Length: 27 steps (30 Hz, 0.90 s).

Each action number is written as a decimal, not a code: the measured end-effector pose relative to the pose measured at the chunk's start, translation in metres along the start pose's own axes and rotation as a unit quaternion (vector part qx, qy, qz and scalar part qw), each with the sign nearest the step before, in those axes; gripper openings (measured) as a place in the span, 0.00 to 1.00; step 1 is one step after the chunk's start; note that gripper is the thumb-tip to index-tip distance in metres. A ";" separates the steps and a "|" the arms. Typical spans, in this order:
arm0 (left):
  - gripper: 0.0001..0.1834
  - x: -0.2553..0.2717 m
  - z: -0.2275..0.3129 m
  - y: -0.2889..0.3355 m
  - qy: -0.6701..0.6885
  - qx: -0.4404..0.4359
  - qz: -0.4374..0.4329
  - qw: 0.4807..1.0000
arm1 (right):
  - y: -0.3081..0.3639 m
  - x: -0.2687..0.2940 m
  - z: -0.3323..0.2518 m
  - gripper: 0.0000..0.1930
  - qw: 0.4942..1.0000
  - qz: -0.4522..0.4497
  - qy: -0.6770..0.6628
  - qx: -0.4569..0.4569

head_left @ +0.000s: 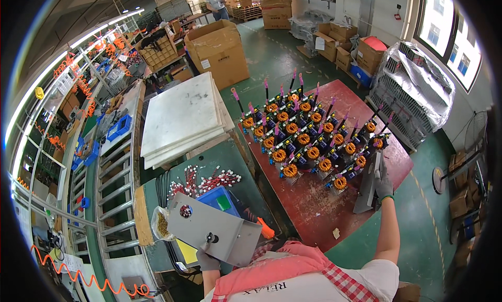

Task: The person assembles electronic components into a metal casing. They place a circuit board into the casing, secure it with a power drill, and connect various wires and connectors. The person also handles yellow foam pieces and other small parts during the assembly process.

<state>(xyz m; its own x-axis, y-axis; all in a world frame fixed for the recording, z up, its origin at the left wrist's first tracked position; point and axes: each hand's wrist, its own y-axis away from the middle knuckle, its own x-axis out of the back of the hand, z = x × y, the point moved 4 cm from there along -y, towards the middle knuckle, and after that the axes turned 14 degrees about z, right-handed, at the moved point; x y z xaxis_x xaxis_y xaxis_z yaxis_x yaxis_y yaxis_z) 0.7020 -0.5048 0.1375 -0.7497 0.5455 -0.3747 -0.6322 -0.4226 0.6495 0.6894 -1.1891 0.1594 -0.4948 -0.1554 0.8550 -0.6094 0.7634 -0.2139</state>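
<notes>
My left hand [207, 260], in a grey glove, grips the lower edge of a bent grey metal panel [196, 224]. The panel has a round hole near one end and a black knob-like part; it is tilted over the green worktop [157, 197]. My right hand [385, 184], also gloved with a green cuff, is closed on a second grey metal panel [364, 193] at the right edge of the red table [308, 218]. Left of that panel stand several circuit assemblies with orange copper coils [312, 152] and upright pink-tipped black leads.
A blue tray [212, 198], bundles of red-and-white connectors [222, 178], a bag of small brass-coloured parts [161, 224] and an orange-handled tool [265, 229] lie on the worktop. White boards [180, 116] are stacked beyond. A roller conveyor [115, 208] runs along the left. Foil-wrapped panels [415, 88] stand right.
</notes>
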 end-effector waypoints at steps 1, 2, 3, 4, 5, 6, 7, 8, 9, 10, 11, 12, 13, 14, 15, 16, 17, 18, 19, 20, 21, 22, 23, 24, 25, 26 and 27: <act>0.23 -0.002 0.000 0.002 -0.004 0.001 0.003 1.000 | 0.001 0.002 -0.001 0.29 1.000 0.006 -0.013 -0.002; 0.22 -0.003 0.000 0.003 -0.008 0.001 0.007 1.000 | 0.000 0.006 0.000 0.28 1.000 0.011 -0.007 -0.010; 0.23 -0.002 -0.001 0.002 -0.005 0.009 0.004 1.000 | -0.003 0.009 0.000 0.28 1.000 0.017 0.000 -0.017; 0.23 -0.002 -0.001 -0.001 -0.003 0.015 -0.001 1.000 | -0.003 0.012 0.002 0.28 0.999 0.024 0.006 -0.026; 0.23 -0.003 -0.002 -0.004 -0.001 0.021 -0.007 1.000 | -0.004 0.011 0.009 0.27 0.999 0.050 0.005 -0.018; 0.24 -0.004 -0.004 -0.005 -0.001 0.014 -0.008 1.000 | -0.008 0.008 0.023 0.26 0.997 0.075 0.005 -0.010; 0.25 -0.007 -0.005 -0.006 0.000 0.005 -0.010 1.000 | -0.012 0.004 0.035 0.25 0.995 0.100 0.003 -0.002; 0.25 -0.010 -0.005 -0.006 0.002 -0.003 -0.012 1.000 | -0.015 0.003 0.044 0.23 0.993 0.116 -0.010 0.008; 0.26 -0.013 -0.005 -0.006 0.001 -0.002 -0.020 1.000 | -0.018 0.002 0.054 0.21 0.991 0.132 -0.021 0.018; 0.27 -0.015 -0.005 -0.006 -0.001 -0.001 -0.026 1.000 | -0.017 0.004 0.056 0.20 0.988 0.146 -0.032 0.028; 0.27 -0.016 -0.005 -0.006 -0.003 0.001 -0.032 0.999 | -0.018 0.007 0.055 0.18 0.983 0.171 -0.050 0.047; 0.28 -0.019 -0.005 -0.006 -0.006 0.001 -0.032 0.999 | -0.021 0.011 0.055 0.16 0.976 0.197 -0.067 0.066; 0.28 -0.021 -0.004 -0.006 -0.011 0.001 -0.029 1.000 | -0.020 0.017 0.051 0.14 0.969 0.219 -0.082 0.084; 0.28 -0.022 -0.004 -0.005 -0.011 0.001 -0.024 1.000 | -0.021 0.026 0.043 0.13 0.958 0.251 -0.118 0.075; 0.28 -0.023 -0.004 -0.006 -0.015 0.007 -0.026 1.000 | -0.020 0.035 0.033 0.12 0.945 0.281 -0.155 0.066; 0.28 -0.025 -0.002 -0.007 -0.015 0.011 -0.028 0.999 | -0.018 0.048 0.014 0.11 0.929 0.312 -0.193 0.059; 0.28 -0.026 0.000 -0.007 -0.013 0.010 -0.026 1.000 | -0.006 0.072 -0.030 0.09 0.913 0.353 -0.193 0.072; 0.27 -0.030 0.001 -0.007 -0.017 0.002 -0.031 0.999 | 0.004 0.089 -0.066 0.09 0.893 0.364 -0.247 0.094; 0.27 -0.033 0.002 -0.008 -0.022 -0.005 -0.035 0.999 | 0.015 0.103 -0.098 0.08 0.871 0.373 -0.299 0.114; 0.26 -0.036 0.005 -0.009 -0.027 -0.013 -0.038 0.999 | 0.029 0.114 -0.131 0.08 0.846 0.379 -0.351 0.132; 0.24 -0.044 0.006 -0.005 -0.030 -0.035 -0.071 0.996 | 0.049 0.118 -0.169 0.07 0.836 0.274 -0.462 0.110; 0.24 -0.048 0.006 -0.004 -0.030 -0.038 -0.077 0.996 | 0.072 0.115 -0.204 0.07 0.806 0.162 -0.563 0.083; 0.24 -0.054 0.007 -0.003 -0.031 -0.038 -0.086 0.995 | 0.091 0.106 -0.231 0.07 0.851 0.133 -0.483 0.158; 0.24 -0.056 0.008 -0.004 -0.032 -0.039 -0.097 0.994 | 0.109 0.095 -0.257 0.08 0.882 0.105 -0.396 0.230; 0.26 -0.054 0.008 -0.010 -0.021 -0.023 -0.130 0.991 | 0.130 0.084 -0.294 0.12 0.859 0.005 -0.428 0.279; 0.26 -0.054 0.010 -0.010 -0.016 -0.028 -0.137 0.990 | 0.149 0.054 -0.316 0.17 0.866 -0.136 -0.416 0.244; 0.27 -0.059 0.010 -0.008 -0.012 -0.032 -0.146 0.989 | 0.172 0.021 -0.328 0.19 0.864 -0.122 -0.365 0.326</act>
<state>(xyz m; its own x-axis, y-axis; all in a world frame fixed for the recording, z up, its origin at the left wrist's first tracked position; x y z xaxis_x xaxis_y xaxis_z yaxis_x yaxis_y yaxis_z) 0.7534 -0.5257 0.1609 -0.5288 0.6674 -0.5243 -0.8330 -0.2895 0.4715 0.7778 -0.8555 0.2953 -0.4165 -0.7970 0.4375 -0.8522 0.1746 -0.4932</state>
